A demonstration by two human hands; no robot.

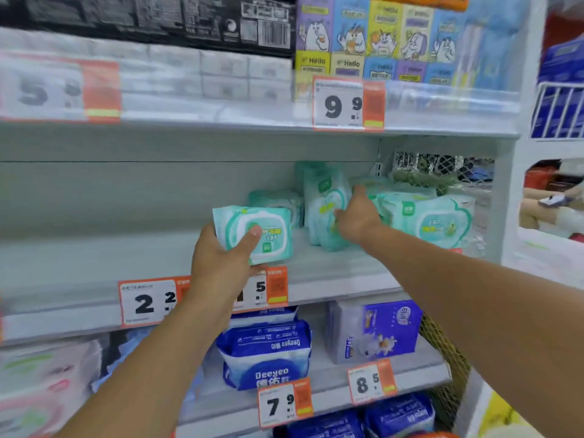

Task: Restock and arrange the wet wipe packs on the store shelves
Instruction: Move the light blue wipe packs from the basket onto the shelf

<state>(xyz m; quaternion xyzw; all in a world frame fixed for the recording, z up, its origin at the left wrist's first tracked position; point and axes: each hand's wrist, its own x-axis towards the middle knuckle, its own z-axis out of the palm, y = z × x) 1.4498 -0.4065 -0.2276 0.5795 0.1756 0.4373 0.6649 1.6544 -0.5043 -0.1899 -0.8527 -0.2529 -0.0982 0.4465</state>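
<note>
While left hand point(221, 263) grips a wipe pack point(257, 235) over the shelf point(94, 267) front, right hand point(357, 216) fingers curl on the upright pack point(325, 197) at 2 o'clock. I'd judge we're mid-arranging; next: seat the held pack beside the stack.

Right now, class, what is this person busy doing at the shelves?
A person is stocking mint-green wet wipe packs on the middle shelf. The left hand grips one wet wipe pack by its lower corner, above the shelf's front edge. The right hand reaches further back and touches an upright pack beside a stack of flat packs. Most of that shelf to the left is bare.
</note>
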